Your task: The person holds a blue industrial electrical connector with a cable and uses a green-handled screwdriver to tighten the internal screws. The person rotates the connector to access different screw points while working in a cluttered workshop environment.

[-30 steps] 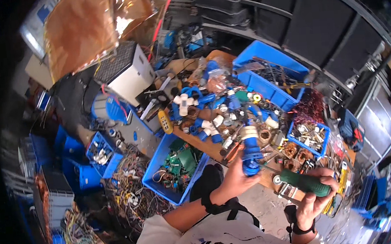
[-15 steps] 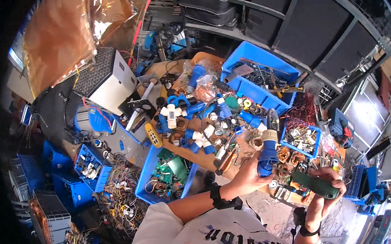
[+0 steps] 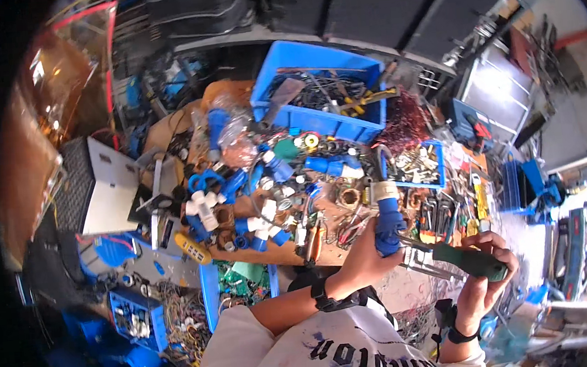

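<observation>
Upright in my left hand (image 3: pixel 367 266) is a blue industrial plug (image 3: pixel 388 226) with a pale collar and a grey cable curving from its top. My fingers are wrapped round its lower part. On the right, my right hand (image 3: pixel 480 300) grips a screwdriver (image 3: pixel 463 258) by its thick dark green handle. Its thin metal shaft points left at the plug's lower side; whether the tip touches is too blurred to tell. Below the shaft, metal bars lie partly hidden beside my left hand.
The workbench (image 3: pixel 292 254) carries blue and white plugs, orange-handled pliers (image 3: pixel 314 240) and a yellow socket strip (image 3: pixel 193 248). A large blue crate (image 3: pixel 321 57) of metal parts stands at the back, a small blue tray (image 3: pixel 439 162) right of it. A bin of circuit boards (image 3: pixel 210 293) sits near left.
The whole view has swung, shifting the bench leftward in the picture. My hands still hold the plug and screwdriver; the screwdriver's shaft now shows, pointing at the plug.
</observation>
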Tool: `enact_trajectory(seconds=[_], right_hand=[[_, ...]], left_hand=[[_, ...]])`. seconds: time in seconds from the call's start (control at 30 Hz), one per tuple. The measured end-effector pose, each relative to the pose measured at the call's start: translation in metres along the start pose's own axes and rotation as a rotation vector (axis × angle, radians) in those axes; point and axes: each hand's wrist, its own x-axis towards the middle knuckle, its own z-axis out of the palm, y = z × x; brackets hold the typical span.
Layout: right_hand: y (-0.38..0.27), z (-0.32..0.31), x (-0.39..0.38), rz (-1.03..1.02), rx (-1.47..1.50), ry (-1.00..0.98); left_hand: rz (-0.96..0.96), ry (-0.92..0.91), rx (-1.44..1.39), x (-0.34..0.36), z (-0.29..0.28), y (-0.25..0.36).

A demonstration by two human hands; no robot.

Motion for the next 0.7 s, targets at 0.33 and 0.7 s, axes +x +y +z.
enact_trajectory(seconds=[0.33,0.7], right_hand=[[0.006,-0.048,0.008,0.012,0.163,-0.187],[0.043,-0.119,0.021,-0.058,0.352,-0.306]], left_hand=[[-0.054,0.025,-0.032,0.009,0.032,-0.026],[-0.072,0.205,-0.114,-0.005,0.095,-0.023]])
